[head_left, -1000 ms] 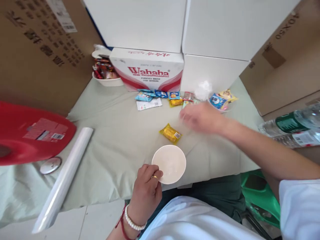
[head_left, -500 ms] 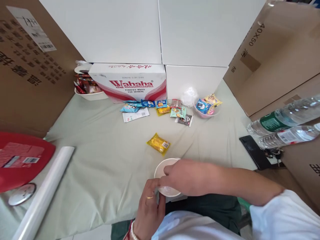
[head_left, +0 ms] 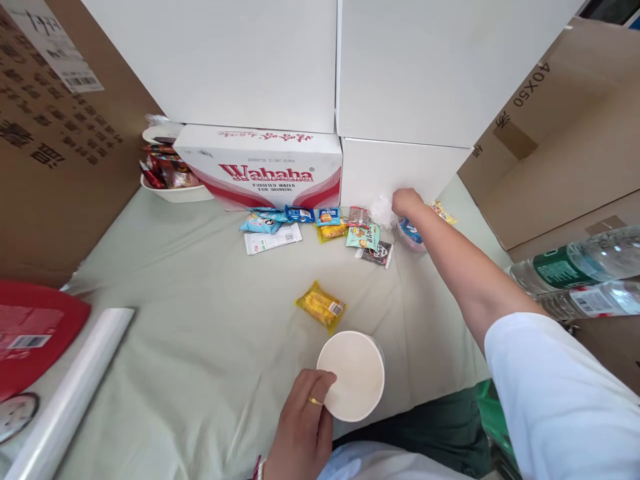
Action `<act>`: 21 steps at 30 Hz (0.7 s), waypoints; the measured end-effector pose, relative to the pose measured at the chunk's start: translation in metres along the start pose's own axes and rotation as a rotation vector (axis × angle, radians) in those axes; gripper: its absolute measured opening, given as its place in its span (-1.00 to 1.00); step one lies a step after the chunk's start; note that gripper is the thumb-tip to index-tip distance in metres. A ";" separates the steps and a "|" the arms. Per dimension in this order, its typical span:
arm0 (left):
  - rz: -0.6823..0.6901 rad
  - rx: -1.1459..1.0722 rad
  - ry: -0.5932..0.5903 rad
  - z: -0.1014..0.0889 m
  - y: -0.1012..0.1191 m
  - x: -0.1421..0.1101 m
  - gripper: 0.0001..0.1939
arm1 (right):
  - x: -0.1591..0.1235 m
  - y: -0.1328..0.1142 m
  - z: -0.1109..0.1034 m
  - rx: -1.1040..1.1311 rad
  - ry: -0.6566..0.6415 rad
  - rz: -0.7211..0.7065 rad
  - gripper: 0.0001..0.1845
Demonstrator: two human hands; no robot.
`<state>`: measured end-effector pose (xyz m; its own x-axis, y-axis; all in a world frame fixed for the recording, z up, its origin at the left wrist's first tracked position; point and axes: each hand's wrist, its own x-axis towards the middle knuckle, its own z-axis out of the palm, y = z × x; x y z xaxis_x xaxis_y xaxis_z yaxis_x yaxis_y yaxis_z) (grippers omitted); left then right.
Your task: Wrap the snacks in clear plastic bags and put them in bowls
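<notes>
The right hand (head_left: pixel 406 202) has moved from the cup, where it was half a second ago, out to the back of the table (head_left: pixel 215 320). It is now beside the clear bag (head_left: pixel 381 212), over the far edge of the pink bowl (head_left: pixel 413 245). Its fingers are hidden behind its back, so I cannot tell how far they are bent or whether they hold anything. The left hand (head_left: pixel 306 417) pinches the left rim of the white cup (head_left: pixel 353 378), a finger over the edge; the cup is at the table's near edge, mouth turned up.

Just beyond the cup lies a yellow packet (head_left: pixel 321 307). Farther back, left of the bag, small snacks lie in a loose row: a green packet (head_left: pixel 363 236) partly over a black one (head_left: pixel 377 254), then a white packet (head_left: pixel 273 239) by blue ones (head_left: pixel 263 221). Behind them stands the Wahaba-style lettered carton (head_left: pixel 265 170), with a tub (head_left: pixel 177 194) of red packets at its left.
</notes>
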<state>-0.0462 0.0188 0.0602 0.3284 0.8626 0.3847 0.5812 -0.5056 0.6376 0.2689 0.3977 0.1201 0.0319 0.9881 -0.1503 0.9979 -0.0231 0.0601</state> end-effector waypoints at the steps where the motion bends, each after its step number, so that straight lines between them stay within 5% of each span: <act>1: -0.005 0.005 0.006 -0.002 0.001 -0.001 -0.62 | -0.001 -0.001 -0.003 -0.002 -0.020 0.039 -0.62; 4: -0.011 0.018 0.017 -0.005 0.007 -0.003 -0.63 | -0.025 0.002 -0.023 0.026 0.085 0.142 -0.53; 6: -0.009 0.007 0.017 -0.004 0.013 -0.002 -0.63 | -0.067 0.005 -0.035 0.130 0.290 0.040 -0.54; 8: -0.012 -0.027 0.015 -0.002 0.021 0.000 -0.63 | -0.132 0.006 -0.037 0.315 0.399 -0.272 -0.59; 10: -0.020 -0.083 0.012 0.003 0.028 0.004 -0.63 | -0.211 0.006 -0.024 0.525 0.231 -0.725 -0.58; 12: -0.015 -0.158 -0.010 0.009 0.034 0.008 -0.65 | -0.288 0.007 0.002 0.620 0.001 -0.961 -0.49; 16: 0.074 -0.313 -0.165 0.027 0.045 0.013 -0.64 | -0.398 0.010 0.062 0.711 -0.108 -0.804 -0.53; 21: 0.147 -0.385 -0.303 0.043 0.051 0.015 -0.61 | -0.459 0.019 0.089 0.746 -0.093 -0.533 -0.71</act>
<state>0.0203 0.0064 0.0701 0.6199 0.7189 0.3145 0.2151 -0.5411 0.8130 0.2780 -0.0694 0.1027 -0.4701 0.8808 -0.0562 0.6585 0.3075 -0.6869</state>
